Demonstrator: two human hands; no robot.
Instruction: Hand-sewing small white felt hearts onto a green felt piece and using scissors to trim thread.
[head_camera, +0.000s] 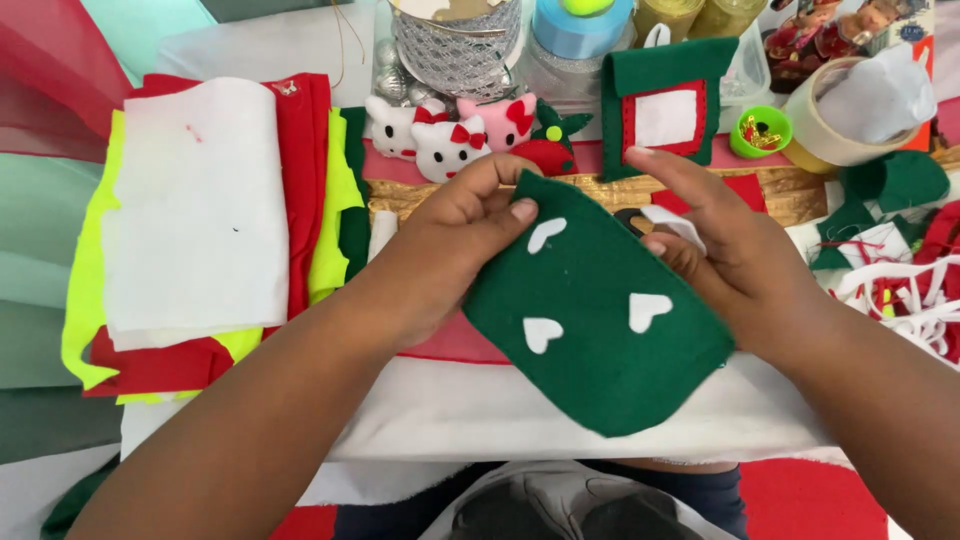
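A green felt piece (600, 330) with three white hearts on it is held up over the table edge. My left hand (455, 240) pinches its upper left edge, thumb on top. At its upper right side is my right hand (725, 250), fingers curled around a small white felt piece (672, 222) and touching the green felt. A dark object behind the felt, between my hands, is mostly hidden.
A stack of white, red and neon yellow felt sheets (200, 220) lies at left. Three plush cat heads (450, 135), a green felt pocket with a white square (662, 105), ribbon spools (455, 40), a tape roll (845, 125) and red, white and green scraps (900, 270) fill the back and right.
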